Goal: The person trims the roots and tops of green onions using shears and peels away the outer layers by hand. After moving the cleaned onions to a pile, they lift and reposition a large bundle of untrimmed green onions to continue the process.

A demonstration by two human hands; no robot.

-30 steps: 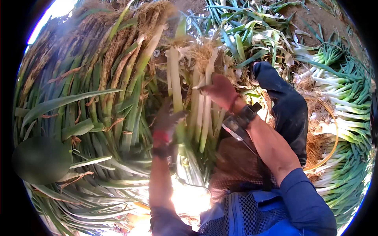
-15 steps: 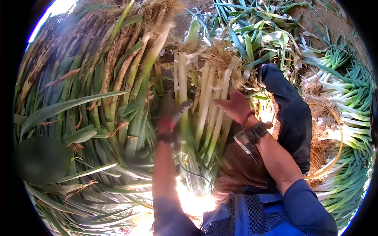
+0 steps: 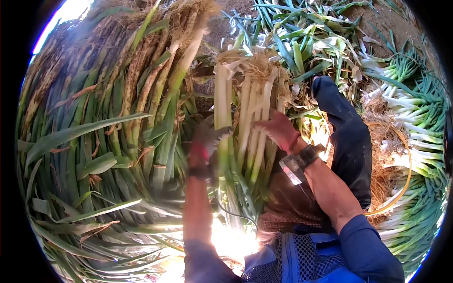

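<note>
A bunch of long green onions [image 3: 250,108], with white shafts and roots at the far end, lies in front of me. My left hand [image 3: 210,137], in a grey and red glove, is closed round the thick stalks on the bunch's left side, its thumb across them. On the right side, my right hand [image 3: 280,131], in a reddish glove, rests against the shafts with its thumb over the front. The fingers of that hand are mostly hidden behind the stalks, but it appears curled round them. The green leaves run down towards my lap.
Untrimmed green onions [image 3: 108,108] with brown, dry outer leaves are heaped on the left. Stripped leaves [image 3: 311,42] lie beyond the bunch. Cleaned green onions [image 3: 406,132] are stacked at the right, beside a yellow hoop [image 3: 408,165]. My bent leg [image 3: 351,141] is between.
The left stalks have shifted slightly right, closer to the other shafts, with my left hand beside them. My right hand has moved a little left and down.
</note>
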